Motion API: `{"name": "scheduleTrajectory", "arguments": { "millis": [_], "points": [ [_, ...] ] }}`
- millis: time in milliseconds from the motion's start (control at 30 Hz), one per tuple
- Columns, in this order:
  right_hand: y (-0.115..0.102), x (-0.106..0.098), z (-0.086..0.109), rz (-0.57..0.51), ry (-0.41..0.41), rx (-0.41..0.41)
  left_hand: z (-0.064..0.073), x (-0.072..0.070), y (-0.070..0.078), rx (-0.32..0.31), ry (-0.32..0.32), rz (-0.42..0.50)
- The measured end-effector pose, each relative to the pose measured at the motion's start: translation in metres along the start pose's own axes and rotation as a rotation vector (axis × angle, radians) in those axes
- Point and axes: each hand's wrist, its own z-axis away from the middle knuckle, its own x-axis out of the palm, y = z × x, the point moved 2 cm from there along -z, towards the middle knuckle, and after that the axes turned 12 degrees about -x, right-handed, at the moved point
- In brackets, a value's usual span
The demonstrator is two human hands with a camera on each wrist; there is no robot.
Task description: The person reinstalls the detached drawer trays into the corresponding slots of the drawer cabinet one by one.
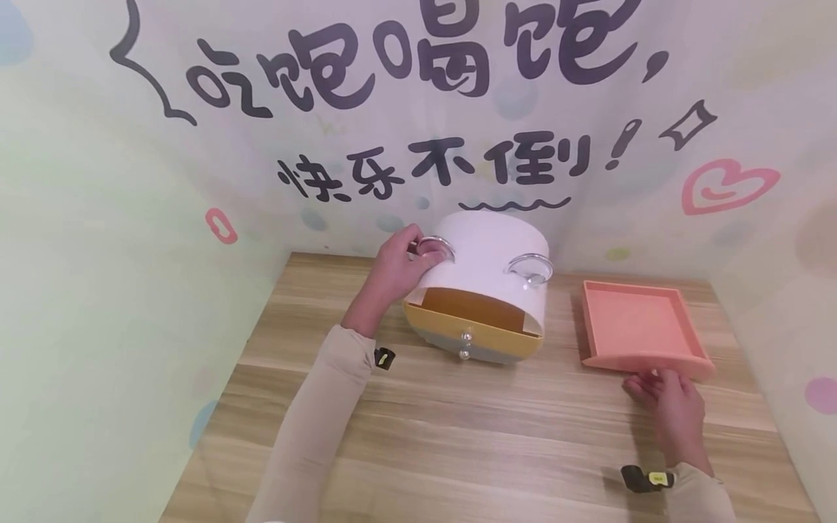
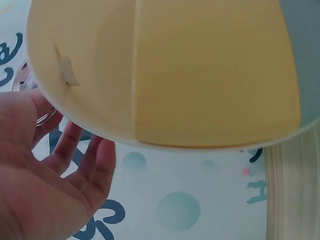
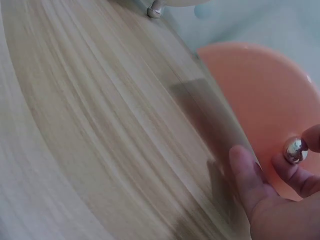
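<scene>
A white rounded storage box (image 1: pixel 495 240) with two clear silver-rimmed ears stands at the back of the table. Its front shows a yellow drawer (image 1: pixel 431 317) and a grey drawer (image 1: pixel 437 341), each with a silver knob, below an open slot. My left hand (image 1: pixel 404 265) pinches the box's left ear (image 1: pixel 445 244) between thumb and fingers; its other fingers extend loosely beside the box. To the right, a pink drawer (image 1: pixel 637 319) lies out of the box on the table. My right hand (image 1: pixel 673 407) is at its front, fingertips around its silver knob (image 3: pixel 296 150).
The wood-grain table (image 1: pixel 497 443) runs back to a printed wall cloth (image 1: pixel 366 145) with large dark lettering. Side cloths border it left and right. Black wrist-worn devices (image 1: pixel 644 479) sit on both wrists. The box's right ear (image 1: pixel 531 269) stands toward the pink drawer.
</scene>
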Motion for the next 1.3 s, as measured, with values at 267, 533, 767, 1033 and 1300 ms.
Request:
{"name": "scheduleTrajectory", "arguments": {
  "millis": [267, 533, 767, 1033, 1300],
  "points": [
    [-0.004, -0.002, 0.0, 0.057, 0.011, -0.07, 0.007, 0.002, -0.003, 0.088, 0.102, -0.07],
    [-0.012, 0.001, -0.001, -0.151, 0.049, -0.116, 0.017, 0.004, -0.006, 0.16, 0.198, -0.094],
    [-0.015, 0.002, -0.001, -0.158, 0.09, -0.111, 0.024, 0.008, -0.008, 0.2, 0.266, -0.123],
    [-0.017, 0.008, -0.002, -0.147, 0.097, -0.162, 0.031, 0.013, -0.01, 0.216, 0.353, -0.132],
    [-0.028, 0.019, -0.001, -0.257, 0.137, -0.23, 0.034, 0.02, -0.011, 0.259, 0.408, -0.108]
  ]
}}
